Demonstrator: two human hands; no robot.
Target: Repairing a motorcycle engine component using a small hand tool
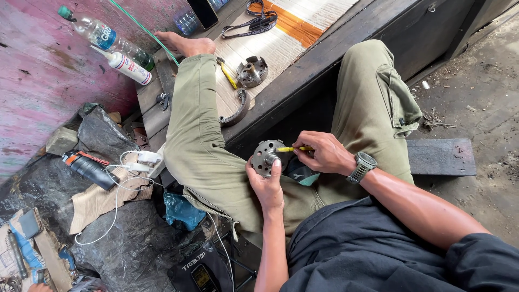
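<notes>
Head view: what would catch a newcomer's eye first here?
At centre, the left hand cradles a round metal hub with holes over the lap, while the right hand pokes a yellow-handled tool at it. Behind the raised knee, a second metal hub and a curved brake shoe lie on a woven mat. Two plastic bottles lie at upper left beside the bare foot.
</notes>
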